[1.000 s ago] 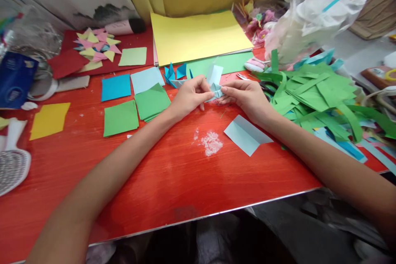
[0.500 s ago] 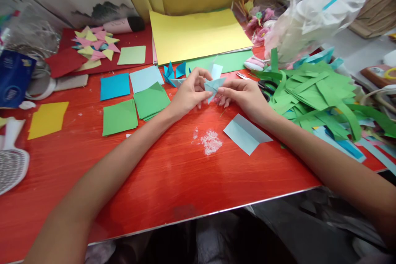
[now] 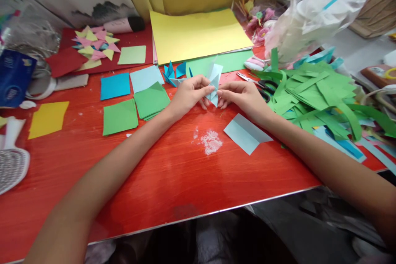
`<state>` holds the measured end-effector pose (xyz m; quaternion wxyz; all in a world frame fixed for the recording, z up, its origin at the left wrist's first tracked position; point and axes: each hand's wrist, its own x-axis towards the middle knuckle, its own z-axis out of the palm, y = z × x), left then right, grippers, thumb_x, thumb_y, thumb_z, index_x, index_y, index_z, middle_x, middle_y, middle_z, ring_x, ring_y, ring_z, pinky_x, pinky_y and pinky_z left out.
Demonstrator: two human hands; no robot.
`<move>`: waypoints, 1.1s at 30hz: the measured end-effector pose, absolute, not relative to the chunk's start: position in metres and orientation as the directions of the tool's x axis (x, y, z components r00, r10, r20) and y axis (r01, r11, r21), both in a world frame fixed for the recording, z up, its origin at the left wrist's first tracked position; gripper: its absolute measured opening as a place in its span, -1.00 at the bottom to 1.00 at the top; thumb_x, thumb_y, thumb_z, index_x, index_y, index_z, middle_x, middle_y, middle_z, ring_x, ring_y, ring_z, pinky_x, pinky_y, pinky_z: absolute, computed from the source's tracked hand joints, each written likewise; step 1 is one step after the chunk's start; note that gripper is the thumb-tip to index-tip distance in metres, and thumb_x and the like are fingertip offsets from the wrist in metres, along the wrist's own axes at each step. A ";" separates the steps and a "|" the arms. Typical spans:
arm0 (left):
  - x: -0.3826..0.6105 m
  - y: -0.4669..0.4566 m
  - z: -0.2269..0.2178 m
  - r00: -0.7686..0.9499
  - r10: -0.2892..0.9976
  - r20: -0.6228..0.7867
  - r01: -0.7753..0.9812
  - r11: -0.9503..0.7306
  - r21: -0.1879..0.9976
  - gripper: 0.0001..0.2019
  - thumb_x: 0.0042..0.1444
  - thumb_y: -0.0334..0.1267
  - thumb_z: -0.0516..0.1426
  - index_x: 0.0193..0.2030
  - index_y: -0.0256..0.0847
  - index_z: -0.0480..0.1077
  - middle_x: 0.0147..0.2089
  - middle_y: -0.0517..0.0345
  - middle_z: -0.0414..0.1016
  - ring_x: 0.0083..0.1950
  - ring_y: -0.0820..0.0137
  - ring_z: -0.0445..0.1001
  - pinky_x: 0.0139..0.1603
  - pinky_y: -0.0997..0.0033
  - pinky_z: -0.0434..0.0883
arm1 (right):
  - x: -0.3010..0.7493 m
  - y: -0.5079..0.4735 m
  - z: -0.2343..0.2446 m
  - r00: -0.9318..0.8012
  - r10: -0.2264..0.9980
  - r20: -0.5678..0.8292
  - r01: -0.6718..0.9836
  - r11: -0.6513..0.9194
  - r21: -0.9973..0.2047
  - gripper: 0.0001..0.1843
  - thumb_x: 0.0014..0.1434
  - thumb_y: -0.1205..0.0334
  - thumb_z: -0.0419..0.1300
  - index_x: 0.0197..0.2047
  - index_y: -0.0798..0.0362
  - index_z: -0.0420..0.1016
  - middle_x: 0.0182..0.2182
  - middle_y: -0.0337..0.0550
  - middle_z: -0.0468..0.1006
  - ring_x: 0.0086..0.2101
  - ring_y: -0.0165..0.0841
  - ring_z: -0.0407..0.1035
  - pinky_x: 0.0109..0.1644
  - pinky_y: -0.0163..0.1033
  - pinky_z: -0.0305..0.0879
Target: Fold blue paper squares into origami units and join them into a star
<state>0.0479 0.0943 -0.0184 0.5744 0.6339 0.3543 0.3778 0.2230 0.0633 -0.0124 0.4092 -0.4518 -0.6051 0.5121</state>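
My left hand [image 3: 194, 95] pinches a small light-blue folded paper [image 3: 213, 95] between thumb and fingers, above the red table. Its lower point hangs downward. At the paper's right edge, my right hand [image 3: 239, 95] has its thumb and index finger closed on it. Just behind the folded paper stands a pale blue strip of paper [image 3: 217, 71]; I cannot tell whether the two are joined. Below my right hand lies a light-blue sheet [image 3: 246, 134] with a crease. Dark blue folded pieces [image 3: 168, 73] sit behind my left hand.
Green paper squares [image 3: 120, 117], a blue square [image 3: 115, 86] and a yellow sheet [image 3: 48, 119] lie leftward. Scissors [image 3: 265, 86] rest beside a heap of green scraps [image 3: 321, 90]. Large yellow paper [image 3: 201, 35] and a pink-yellow folded star [image 3: 95, 43] are at the back.
The folded paper has turned from a wide, sideways position to a narrow one with its point down. My left thumb has shifted up on it. The scissors show more fully.
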 end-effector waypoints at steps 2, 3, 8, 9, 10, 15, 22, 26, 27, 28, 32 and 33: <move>0.047 0.094 -0.019 0.451 0.887 0.099 0.001 -0.111 0.994 -0.75 0.08 -0.19 0.22 -0.43 -0.23 0.24 -0.57 0.33 0.33 -0.62 0.57 0.38 -0.64 0.57 0.36 | 0.223 0.063 -0.013 -0.265 0.964 0.032 0.149 0.074 -0.986 -0.82 0.08 0.17 0.28 -0.43 0.12 0.54 -0.56 -0.24 0.52 -0.52 -0.49 0.40 -0.36 -0.34 0.37; 0.047 0.094 -0.019 0.448 0.887 0.116 0.000 -0.130 0.992 -0.75 0.09 -0.20 0.21 -0.45 -0.23 0.22 -0.59 0.34 0.31 -0.64 0.58 0.36 -0.65 0.58 0.33 | 0.223 0.063 -0.013 -0.264 0.964 0.039 0.158 0.083 -0.984 -0.82 0.07 0.17 0.29 -0.45 0.11 0.54 -0.56 -0.24 0.52 -0.52 -0.49 0.40 -0.35 -0.34 0.37; 0.046 0.095 -0.022 0.420 0.889 0.183 0.048 -0.223 0.974 -0.80 0.15 -0.18 0.14 -0.41 -0.22 0.27 -0.49 0.26 0.34 -0.55 0.56 0.37 -0.60 0.57 0.33 | 0.222 0.062 -0.014 -0.190 0.981 0.035 0.104 0.056 -0.993 -0.87 0.05 0.23 0.28 -0.47 0.09 0.57 -0.60 -0.28 0.50 -0.56 -0.52 0.37 -0.40 -0.37 0.36; 0.046 0.096 -0.022 0.396 0.887 0.237 0.069 -0.286 0.956 -0.84 0.14 -0.16 0.15 -0.32 -0.21 0.32 -0.37 0.21 0.40 -0.44 0.53 0.44 -0.52 0.54 0.39 | 0.222 0.062 -0.014 -0.172 0.985 0.024 0.085 0.039 -0.996 -0.88 0.04 0.25 0.28 -0.48 0.09 0.57 -0.61 -0.28 0.50 -0.57 -0.52 0.37 -0.41 -0.38 0.36; 0.045 0.096 -0.022 0.380 0.873 0.305 0.097 -0.366 0.926 -0.81 0.12 -0.13 0.17 -0.20 -0.16 0.36 -0.22 0.17 0.44 -0.29 0.47 0.48 -0.41 0.50 0.46 | 0.222 0.062 -0.014 -0.157 0.987 0.015 0.067 0.025 -0.997 -0.89 0.03 0.26 0.28 -0.49 0.09 0.57 -0.61 -0.28 0.50 -0.57 -0.52 0.37 -0.41 -0.37 0.37; 0.043 0.099 -0.021 0.534 0.698 0.478 0.203 -0.654 0.729 -0.61 0.04 0.06 0.21 0.02 0.12 0.41 0.25 0.22 0.27 0.32 0.17 0.21 0.21 0.05 0.32 | 0.224 0.064 -0.017 -0.133 0.991 -0.014 -0.029 -0.018 -0.999 -0.90 0.02 0.28 0.28 -0.50 0.07 0.58 -0.61 -0.26 0.52 -0.56 -0.48 0.41 -0.37 -0.33 0.43; 0.044 0.095 -0.018 0.569 0.700 0.432 0.239 -0.643 0.728 -0.68 0.03 0.02 0.22 -0.04 0.17 0.47 0.31 0.31 0.22 0.43 0.15 0.01 0.33 -0.14 0.13 | 0.225 0.064 -0.020 -0.124 0.991 0.041 -0.030 0.038 -0.999 -0.85 0.02 0.26 0.28 -0.56 0.04 0.56 -0.61 -0.25 0.50 -0.56 -0.47 0.38 -0.36 -0.28 0.43; 0.043 0.095 -0.017 0.579 0.691 0.432 0.222 -0.643 0.733 -0.66 0.08 -0.03 0.20 0.03 0.15 0.43 0.28 0.28 0.30 0.38 0.20 0.14 0.38 -0.08 0.03 | 0.225 0.063 -0.019 -0.138 0.988 0.075 0.022 0.079 -0.997 -0.81 0.03 0.23 0.28 -0.57 0.05 0.55 -0.62 -0.27 0.48 -0.56 -0.48 0.35 -0.37 -0.29 0.39; 0.043 0.095 -0.017 0.582 0.689 0.431 0.219 -0.644 0.733 -0.65 0.09 -0.04 0.19 0.05 0.13 0.42 0.27 0.26 0.32 0.37 0.22 0.17 0.39 -0.05 0.03 | 0.225 0.063 -0.019 -0.143 0.987 0.080 0.028 0.085 -0.996 -0.82 0.03 0.23 0.28 -0.57 0.04 0.55 -0.63 -0.27 0.47 -0.56 -0.48 0.35 -0.37 -0.29 0.39; 0.043 0.095 -0.017 0.583 0.689 0.430 0.219 -0.643 0.734 -0.65 0.11 -0.05 0.19 0.06 0.10 0.42 0.25 0.24 0.34 0.35 0.24 0.20 0.39 -0.02 0.04 | 0.225 0.062 -0.019 -0.142 0.986 0.083 0.031 0.089 -0.996 -0.83 0.03 0.23 0.28 -0.56 0.04 0.56 -0.63 -0.27 0.47 -0.56 -0.48 0.34 -0.37 -0.29 0.38; 0.043 0.092 -0.019 0.561 0.730 0.390 0.247 -0.597 0.763 -0.67 0.13 -0.10 0.17 0.04 -0.03 0.44 0.13 0.16 0.48 0.20 0.30 0.36 0.26 0.16 0.26 | 0.225 0.061 -0.019 -0.140 0.986 0.095 0.026 0.100 -0.995 -0.83 0.05 0.22 0.29 -0.54 0.04 0.57 -0.61 -0.28 0.48 -0.55 -0.50 0.33 -0.37 -0.32 0.35; 0.044 0.091 -0.019 0.552 0.748 0.369 0.256 -0.574 0.778 -0.68 0.14 -0.11 0.16 0.03 -0.06 0.45 0.09 0.15 0.50 0.15 0.32 0.40 0.19 0.22 0.32 | 0.225 0.060 -0.019 -0.144 0.985 0.099 0.025 0.104 -0.994 -0.83 0.06 0.21 0.28 -0.52 0.04 0.57 -0.61 -0.28 0.48 -0.55 -0.50 0.33 -0.37 -0.33 0.35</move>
